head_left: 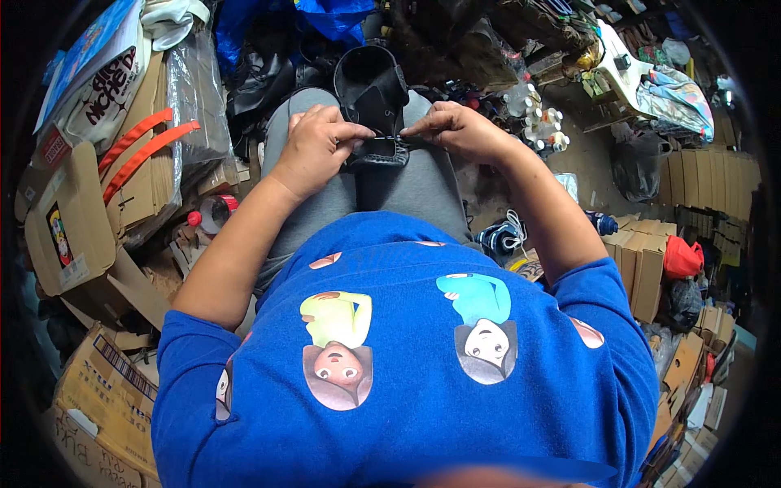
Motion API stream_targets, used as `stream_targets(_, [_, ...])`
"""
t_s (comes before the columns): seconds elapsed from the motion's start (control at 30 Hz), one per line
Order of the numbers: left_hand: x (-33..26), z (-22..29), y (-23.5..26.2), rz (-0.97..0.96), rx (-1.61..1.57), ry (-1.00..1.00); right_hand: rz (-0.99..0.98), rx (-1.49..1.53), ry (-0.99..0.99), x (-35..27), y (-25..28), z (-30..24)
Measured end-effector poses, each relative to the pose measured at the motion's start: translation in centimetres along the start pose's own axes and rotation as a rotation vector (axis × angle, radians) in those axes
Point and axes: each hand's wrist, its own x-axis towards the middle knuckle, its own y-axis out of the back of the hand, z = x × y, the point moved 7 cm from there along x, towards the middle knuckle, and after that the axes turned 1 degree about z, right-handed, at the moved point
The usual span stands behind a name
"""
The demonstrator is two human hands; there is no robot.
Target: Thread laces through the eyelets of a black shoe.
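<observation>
Head view is showing a black shoe upper (pixel 373 93) lying on the person's lap, over the grey trousers (pixel 407 183) near the knees. Both hands are pinching its near edge: the left hand (pixel 316 146) is gripping it with thumb and fingers, the right hand (pixel 455 130) likewise just beside it. Cardboard boxes (pixel 77 236) are lying at the left.

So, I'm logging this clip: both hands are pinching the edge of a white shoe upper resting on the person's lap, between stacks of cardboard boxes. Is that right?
Not quite: the shoe upper is black, not white, as the head view shows. The rest holds: the left hand and right hand pinch its edge on the lap, with cardboard boxes on both sides.
</observation>
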Motion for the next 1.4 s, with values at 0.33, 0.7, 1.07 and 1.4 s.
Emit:
stream_targets(0.33, [0.0, -0.6, -0.4, -0.030, 0.054, 0.039, -0.073, -0.029, 0.006, 1.1, 0.3, -0.4])
stream_targets(0.7, [0.1, -0.1, -1.0, -0.034, 0.045, 0.085, -0.123, 0.075, 0.004, 1.2, -0.1, 0.8])
stream_targets(1.07, [0.1, -1.0, -1.0, -0.161, -0.172, 0.356, -0.063, 0.246, -0.118, 0.3, -0.8, 0.4])
stream_targets(1.4, [1.5, -1.1, -3.1, -0.314, -0.069, 0.545, -0.044, 0.408, -0.112, 1.7, -1.4, 0.4])
